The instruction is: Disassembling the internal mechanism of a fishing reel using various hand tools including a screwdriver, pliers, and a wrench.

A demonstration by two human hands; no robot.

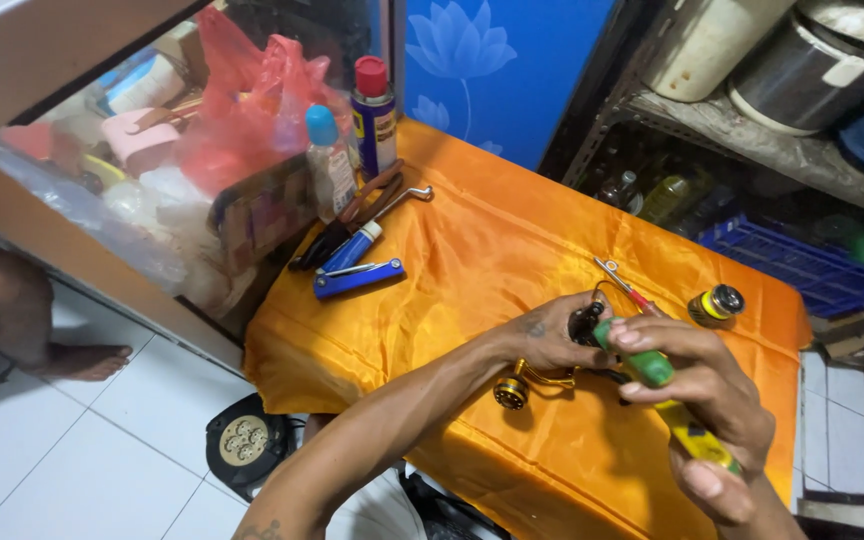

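Curling its fingers, the right hand (697,400) keeps a closed grip on the green-yellow screwdriver (667,400), tip toward the black-gold fishing reel (552,360). The left hand (552,335), wrist bent, clasps this reel above the orange counter (492,260).

Single head view, looking steeply down, close over orange-draped table (472,260)

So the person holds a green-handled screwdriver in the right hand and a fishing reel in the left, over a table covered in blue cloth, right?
Not quite: the cloth is orange, not blue, as the head view shows. The rest holds: the right hand holds the green-handled screwdriver, and the left hand holds the fishing reel over the covered table.
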